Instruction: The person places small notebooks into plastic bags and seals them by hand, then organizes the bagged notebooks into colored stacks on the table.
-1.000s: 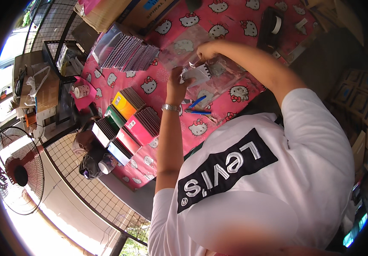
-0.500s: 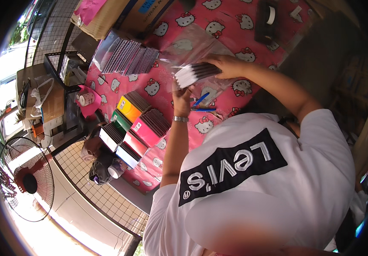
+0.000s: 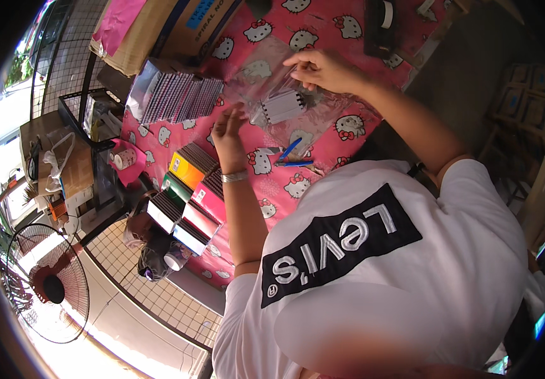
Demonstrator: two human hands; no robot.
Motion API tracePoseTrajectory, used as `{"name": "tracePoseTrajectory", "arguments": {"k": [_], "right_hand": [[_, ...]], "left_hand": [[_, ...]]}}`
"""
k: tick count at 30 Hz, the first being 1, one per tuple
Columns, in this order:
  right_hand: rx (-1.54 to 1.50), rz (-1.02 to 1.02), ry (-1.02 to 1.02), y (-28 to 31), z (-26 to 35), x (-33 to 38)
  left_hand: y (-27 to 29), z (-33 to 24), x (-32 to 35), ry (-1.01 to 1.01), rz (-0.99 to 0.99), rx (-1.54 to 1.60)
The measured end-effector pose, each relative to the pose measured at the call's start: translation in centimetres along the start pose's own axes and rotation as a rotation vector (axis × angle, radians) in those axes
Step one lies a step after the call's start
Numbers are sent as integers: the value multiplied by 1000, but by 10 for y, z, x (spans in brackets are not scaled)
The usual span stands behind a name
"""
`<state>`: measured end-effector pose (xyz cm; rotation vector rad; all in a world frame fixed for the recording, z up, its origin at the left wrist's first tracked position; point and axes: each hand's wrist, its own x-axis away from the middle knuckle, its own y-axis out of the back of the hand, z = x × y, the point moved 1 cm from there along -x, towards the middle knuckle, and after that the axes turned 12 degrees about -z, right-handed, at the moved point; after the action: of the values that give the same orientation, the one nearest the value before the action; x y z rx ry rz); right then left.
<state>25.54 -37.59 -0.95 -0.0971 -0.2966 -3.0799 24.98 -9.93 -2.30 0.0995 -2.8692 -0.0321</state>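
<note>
A small stack of spiral-bound notebooks (image 3: 283, 106), white on top with black coils at its right end, lies on clear plastic bags (image 3: 291, 129). To its left, my left hand (image 3: 228, 131) is raised with bent, parted fingers and nothing in it. My right hand (image 3: 326, 71) hovers just beyond the stack over the plastic, its fingers apart and apparently holding nothing. Blue-handled pliers (image 3: 296, 153) rest below the stack. Left of my left forearm stand piles of spiral notebooks with yellow, green and red covers (image 3: 191, 165).
Spiral books in a long row (image 3: 181, 98) sit at the far left of the pink patterned tablecloth (image 3: 272, 205). Behind them is a cardboard box (image 3: 181, 38). A black device (image 3: 380, 28) lies at the far right. Cups (image 3: 176, 258) and a fan (image 3: 51, 284) are at the left.
The notebook stack, held tilted between both hands before, now lies released on the plastic. My left hand has drawn away to the left, and my right hand has moved farther up.
</note>
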Motion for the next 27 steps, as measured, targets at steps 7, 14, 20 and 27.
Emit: {"name": "tracePoseTrajectory", "arguments": {"k": [7, 14, 20, 27], "right_hand": [[108, 232, 40, -34, -61, -8], [215, -20, 288, -53, -53, -11], [215, 55, 529, -37, -35, 22], [437, -141, 677, -62, -55, 31]], "left_hand": [[-12, 59, -43, 408, 474, 251], [-41, 33, -36, -792, 144, -594], [-21, 12, -10, -904, 402, -612], [-26, 38, 0, -786, 194, -562]]}}
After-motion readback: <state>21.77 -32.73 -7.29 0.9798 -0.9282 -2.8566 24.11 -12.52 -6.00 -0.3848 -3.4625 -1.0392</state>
